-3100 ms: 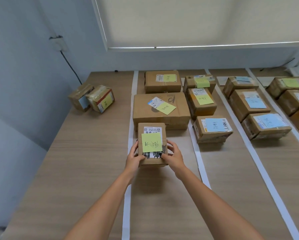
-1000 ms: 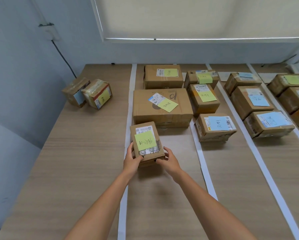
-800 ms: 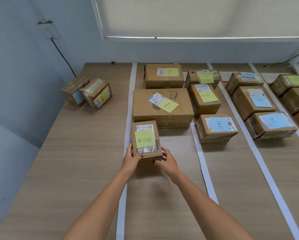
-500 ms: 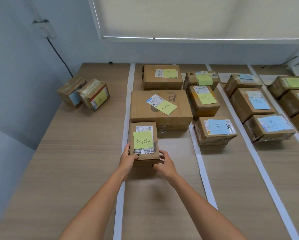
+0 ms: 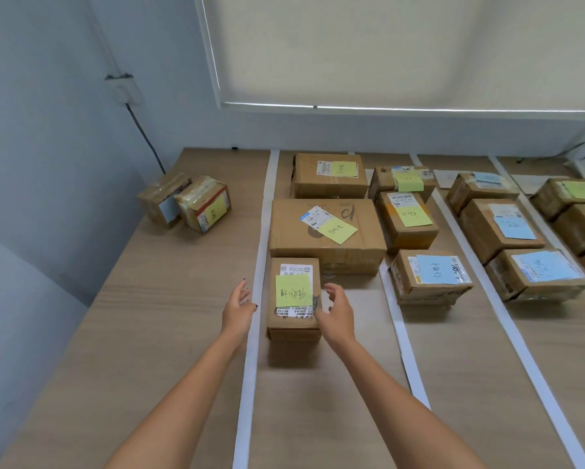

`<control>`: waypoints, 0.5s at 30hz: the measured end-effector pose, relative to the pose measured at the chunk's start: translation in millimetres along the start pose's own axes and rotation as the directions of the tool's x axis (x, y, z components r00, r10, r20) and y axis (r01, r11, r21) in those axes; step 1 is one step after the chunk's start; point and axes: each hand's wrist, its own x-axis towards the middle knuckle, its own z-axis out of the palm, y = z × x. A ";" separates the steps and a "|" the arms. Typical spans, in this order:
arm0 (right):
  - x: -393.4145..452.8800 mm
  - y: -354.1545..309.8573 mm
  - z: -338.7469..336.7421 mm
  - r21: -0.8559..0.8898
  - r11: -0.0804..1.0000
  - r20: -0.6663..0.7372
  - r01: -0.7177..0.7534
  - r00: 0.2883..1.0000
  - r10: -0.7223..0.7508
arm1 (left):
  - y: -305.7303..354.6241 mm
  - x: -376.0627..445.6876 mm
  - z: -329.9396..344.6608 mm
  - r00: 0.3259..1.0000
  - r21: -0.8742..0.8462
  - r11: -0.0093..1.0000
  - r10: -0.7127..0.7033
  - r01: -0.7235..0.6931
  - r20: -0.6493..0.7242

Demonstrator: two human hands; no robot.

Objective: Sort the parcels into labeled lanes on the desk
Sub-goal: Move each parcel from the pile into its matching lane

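- Parcel with the yellow note is sitting flat on the desk, just inside the leftmost white tape strip and right in front of the large box.
- We are holding our left hand beside its left edge, fingers relaxed and apart, gripping nothing.
- We are hovering our right hand beside its right edge, fingers loosely spread, also gripping nothing.

A pale roller blind hangs over the window behind the worktop, and on the blue-grey wall to its left a white socket box sends a dark cable slanting down toward the worktop's far corner.
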 end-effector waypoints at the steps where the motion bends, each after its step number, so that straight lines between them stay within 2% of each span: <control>1: 1.4 -8.7 3.7 0.009 1.000 0.002 0.021 1.000 -0.021 | 4.7 2.3 -7.5 1.000 0.009 1.000 0.013 -0.013 -0.017; 9: 12.4 -74.3 68.5 0.036 0.997 0.103 0.066 0.992 -0.070 | 33.5 54.7 -77.4 0.997 0.017 0.997 0.080 -0.079 -0.023; 15: 11.6 -105.8 152.2 0.121 0.992 0.105 -0.034 0.994 0.021 | 41.0 105.8 -149.8 0.994 0.063 0.993 0.096 -0.100 0.054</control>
